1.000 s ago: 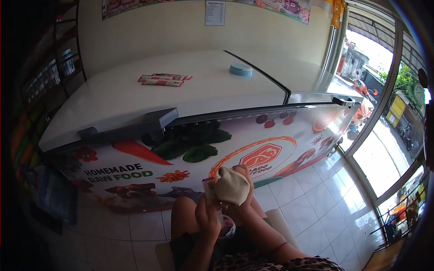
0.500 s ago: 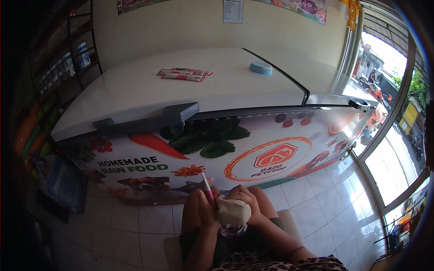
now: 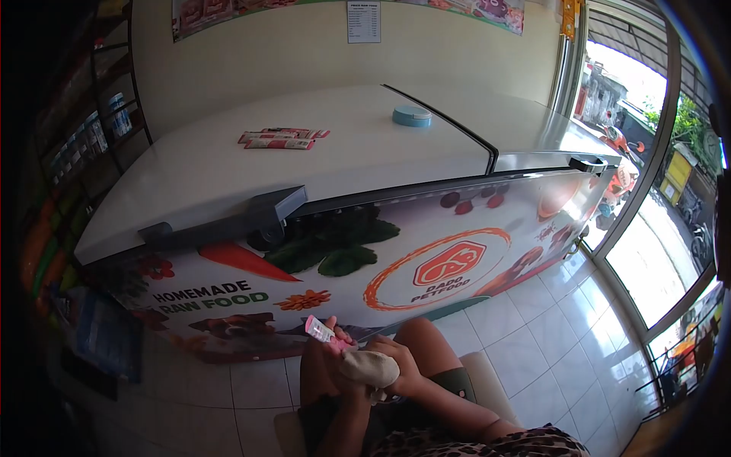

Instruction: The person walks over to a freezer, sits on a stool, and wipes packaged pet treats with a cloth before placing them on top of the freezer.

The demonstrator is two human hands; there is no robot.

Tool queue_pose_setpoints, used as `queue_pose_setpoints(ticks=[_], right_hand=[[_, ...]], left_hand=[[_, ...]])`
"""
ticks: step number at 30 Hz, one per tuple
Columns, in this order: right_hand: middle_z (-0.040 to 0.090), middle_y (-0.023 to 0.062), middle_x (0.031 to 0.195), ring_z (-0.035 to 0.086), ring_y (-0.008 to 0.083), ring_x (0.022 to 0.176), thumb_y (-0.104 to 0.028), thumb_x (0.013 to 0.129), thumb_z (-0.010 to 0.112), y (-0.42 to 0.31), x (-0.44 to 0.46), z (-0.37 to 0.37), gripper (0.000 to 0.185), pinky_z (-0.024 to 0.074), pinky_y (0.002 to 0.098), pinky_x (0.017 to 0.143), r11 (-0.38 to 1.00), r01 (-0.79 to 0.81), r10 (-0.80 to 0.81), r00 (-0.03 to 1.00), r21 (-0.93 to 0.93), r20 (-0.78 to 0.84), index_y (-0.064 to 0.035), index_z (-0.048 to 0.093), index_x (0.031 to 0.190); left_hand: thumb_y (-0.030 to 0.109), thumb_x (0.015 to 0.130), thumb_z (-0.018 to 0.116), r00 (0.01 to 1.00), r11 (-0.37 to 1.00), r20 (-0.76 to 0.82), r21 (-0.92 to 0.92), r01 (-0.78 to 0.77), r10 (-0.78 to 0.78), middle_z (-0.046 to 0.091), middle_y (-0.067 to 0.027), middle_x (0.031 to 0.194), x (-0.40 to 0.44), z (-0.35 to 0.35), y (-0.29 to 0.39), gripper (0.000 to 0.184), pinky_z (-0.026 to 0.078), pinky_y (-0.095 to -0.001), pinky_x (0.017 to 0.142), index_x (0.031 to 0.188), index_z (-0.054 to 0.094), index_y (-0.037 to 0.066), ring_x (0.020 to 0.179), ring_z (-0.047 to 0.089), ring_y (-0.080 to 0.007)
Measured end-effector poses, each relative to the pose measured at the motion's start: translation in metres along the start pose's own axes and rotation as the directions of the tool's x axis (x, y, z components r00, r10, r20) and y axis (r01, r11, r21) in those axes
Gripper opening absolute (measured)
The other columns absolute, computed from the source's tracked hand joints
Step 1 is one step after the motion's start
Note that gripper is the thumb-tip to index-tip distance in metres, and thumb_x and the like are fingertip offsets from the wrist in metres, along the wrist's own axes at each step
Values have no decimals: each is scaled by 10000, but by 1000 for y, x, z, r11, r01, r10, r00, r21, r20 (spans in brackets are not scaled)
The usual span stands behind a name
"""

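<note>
In my left hand is a slim pink-and-white sachet, its upper end pointing up and to the left. A bunched beige cloth covers part of that hand, so some of its fingers are hidden. My right hand is closed on the cloth's right side, with the fingers curled over its top. Both hands are close together above my lap. Whatever lies under the cloth is mostly out of sight.
In front stands a white chest freezer with a dark handle. On its lid are several pink-and-white sachets and a round light-blue container. A shelf rack stands left; a glass door is right.
The sachet has turned from edge-on to show its broad face. The cloth has shifted left and tilted, and the clear plastic below it is now mostly hidden. The view has swung slightly right.
</note>
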State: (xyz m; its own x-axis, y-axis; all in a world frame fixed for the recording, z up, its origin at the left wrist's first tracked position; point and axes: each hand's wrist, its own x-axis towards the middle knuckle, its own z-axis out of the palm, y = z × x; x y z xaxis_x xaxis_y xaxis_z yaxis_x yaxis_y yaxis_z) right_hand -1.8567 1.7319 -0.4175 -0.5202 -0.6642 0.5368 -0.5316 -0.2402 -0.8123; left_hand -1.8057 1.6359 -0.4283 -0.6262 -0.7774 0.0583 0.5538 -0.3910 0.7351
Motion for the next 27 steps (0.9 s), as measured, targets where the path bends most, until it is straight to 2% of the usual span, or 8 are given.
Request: queue_pose_setpoints(ticks=[5, 10, 16, 19, 21, 23, 25, 27], right_hand=[[581, 114, 827, 552, 244, 772, -191, 625, 680, -3, 0, -49, 307, 435, 325, 702, 997, -42, 16, 925, 59, 380, -8, 620, 864], [585, 104, 863, 568, 235, 780, -183, 609, 693, -1, 15, -22, 369, 446, 335, 694, 984, -139, 165, 945, 111, -283, -24, 616, 932], [562, 136, 890, 551, 276, 849, -256, 634, 641, 11, 7, -15, 444, 423, 337, 773, 979, -44, -15, 959, 200, 283, 7, 567, 984], [566, 135, 904, 551, 255, 867, -264, 639, 635, 34, 11, -35, 446, 423, 331, 781, 964, 130, -190, 948, 233, 254, -3, 572, 994], [567, 124, 921, 547, 235, 870, -273, 633, 652, 43, 14, -25, 464, 421, 320, 789, 993, -21, 46, 976, -120, 213, -13, 574, 1009], [567, 117, 930, 559, 243, 833, -258, 655, 685, 33, 20, -5, 389, 431, 341, 753, 935, -120, 166, 980, 335, -112, -56, 587, 973], [559, 111, 954, 557, 237, 866, -215, 684, 665, 22, 26, -3, 366, 426, 340, 768, 975, 29, -17, 998, 218, -58, -48, 574, 997], [566, 107, 924, 558, 237, 872, -176, 681, 662, 23, 20, 1, 368, 422, 347, 778, 845, -55, -79, 971, 531, 226, -35, 568, 1007]], left_hand=[[493, 880, 367, 995, 995, 66, 58, 77, -80, 432, -15, 831, 3, 11, 20, 585, 349, -231, 670, 1213, 420, 14, 718, 393, -79], [338, 926, 314, 1000, 997, -28, 82, -9, 11, 438, -89, 1179, -47, 15, -54, 463, 340, -286, 910, 1260, 347, 20, 1059, 441, -161], [335, 927, 322, 997, 996, -75, 86, 27, -20, 471, -75, 1130, -2, -12, 6, 440, 381, -286, 833, 1224, 391, 18, 928, 477, -150], [336, 928, 329, 988, 956, -109, 285, -74, 109, 495, -55, 983, 5, -5, 19, 415, 396, -279, 765, 1160, 448, 14, 818, 475, -136], [288, 923, 353, 1000, 792, -7, 610, -1, 7, 493, -58, 808, -6, 4, 14, 357, 409, -292, 678, 1121, 462, 12, 718, 484, -156], [266, 918, 350, 951, 655, 204, 690, -307, 231, 497, -56, 800, -19, 26, 13, 304, 413, -285, 694, 1018, 483, 12, 739, 498, -158], [242, 911, 352, 960, 807, 140, 520, -279, 241, 484, -45, 796, -16, 22, 13, 248, 410, -283, 699, 945, 485, 35, 749, 499, -150], [265, 903, 362, 951, 880, 8, 378, -287, 308, 432, -21, 781, 3, 8, 22, 225, 369, -259, 665, 865, 460, 65, 733, 435, -120]])
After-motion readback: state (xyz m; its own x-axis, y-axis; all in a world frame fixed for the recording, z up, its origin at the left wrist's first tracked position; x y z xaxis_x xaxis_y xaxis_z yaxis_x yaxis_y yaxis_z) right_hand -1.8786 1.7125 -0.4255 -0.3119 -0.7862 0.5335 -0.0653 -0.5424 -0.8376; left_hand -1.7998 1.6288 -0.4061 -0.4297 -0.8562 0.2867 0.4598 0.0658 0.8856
